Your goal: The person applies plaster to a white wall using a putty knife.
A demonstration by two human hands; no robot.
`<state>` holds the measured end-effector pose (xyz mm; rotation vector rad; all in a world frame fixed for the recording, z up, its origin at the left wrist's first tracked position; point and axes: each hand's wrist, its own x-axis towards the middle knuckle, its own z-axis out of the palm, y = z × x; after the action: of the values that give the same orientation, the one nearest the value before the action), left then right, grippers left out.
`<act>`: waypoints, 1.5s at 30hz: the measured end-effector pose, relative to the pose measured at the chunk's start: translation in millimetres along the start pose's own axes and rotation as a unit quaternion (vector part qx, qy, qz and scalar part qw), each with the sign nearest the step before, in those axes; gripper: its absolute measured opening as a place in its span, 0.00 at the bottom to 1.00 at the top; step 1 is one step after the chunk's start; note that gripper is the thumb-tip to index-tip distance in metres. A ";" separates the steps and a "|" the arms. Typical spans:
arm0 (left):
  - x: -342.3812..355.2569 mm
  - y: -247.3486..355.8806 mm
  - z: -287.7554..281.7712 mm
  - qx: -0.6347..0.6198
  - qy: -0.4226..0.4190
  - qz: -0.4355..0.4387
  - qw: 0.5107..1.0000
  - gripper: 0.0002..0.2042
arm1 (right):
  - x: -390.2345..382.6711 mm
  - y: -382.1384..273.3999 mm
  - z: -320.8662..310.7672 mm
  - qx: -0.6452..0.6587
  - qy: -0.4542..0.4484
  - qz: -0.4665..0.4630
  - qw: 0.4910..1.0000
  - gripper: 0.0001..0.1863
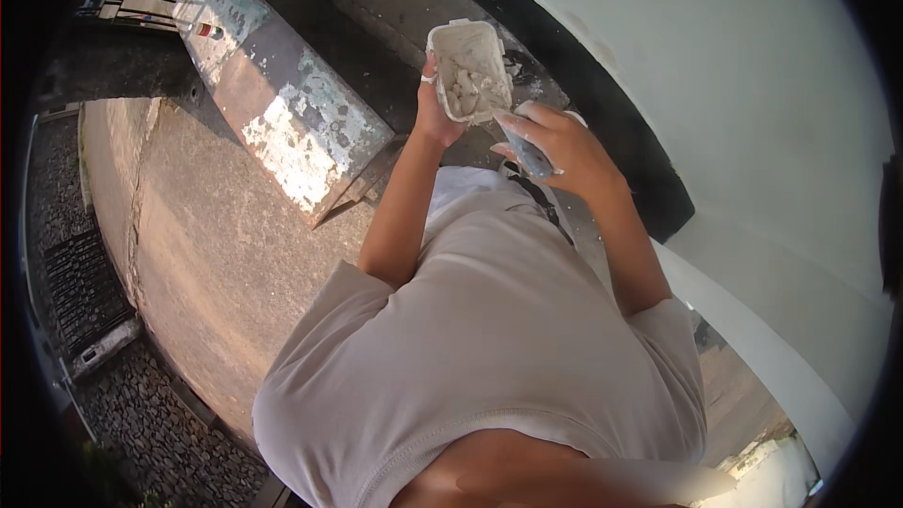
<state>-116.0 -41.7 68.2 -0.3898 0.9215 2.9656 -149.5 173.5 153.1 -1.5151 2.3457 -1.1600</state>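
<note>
In the head view, a small white rectangular tub is held up by the left hand, whose fingers are wrapped around the tub's near side and base; a pale ring is seen on one finger. The tub is smeared with white paste, and lumps of white filler are seen inside it.

Just to the right of the tub, the right hand is closed around the handle of a putty knife. The blade is grey and paste-stained, and its upper end is laid against the tub's near right corner. The fingers of this hand are dusted with white.

Beyond and to the right of both hands, a white curved wall is seen, edged below by a black band. To the left of the left hand, a weathered concrete slab with flaking pale paint lies tilted on a grey concrete floor. Further left and below, dark cobbled paving is seen. Beneath the hands, the person's grey T-shirt fills the lower part of the view.
</note>
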 end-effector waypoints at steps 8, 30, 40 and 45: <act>-7.4 -21.5 12.5 -0.065 0.009 0.019 0.998 0.43 | -0.4 22.6 -7.4 0.139 0.145 -0.007 0.979 0.25; -64.5 -32.3 -41.6 -0.056 0.097 0.071 0.991 0.46 | -60.4 -17.7 63.4 0.285 0.265 0.262 0.883 0.09; -150.7 -10.5 -96.2 -0.095 0.079 0.086 0.989 0.44 | -77.5 -92.3 115.2 0.186 0.297 0.220 0.910 0.08; -192.5 -2.5 -117.0 -0.139 0.039 0.104 0.984 0.46 | -75.6 -117.7 139.5 0.208 0.218 0.171 0.938 0.15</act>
<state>97.9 -93.1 19.8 -0.4426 0.5831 3.3056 39.8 136.6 110.1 -0.7318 2.2613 -1.8787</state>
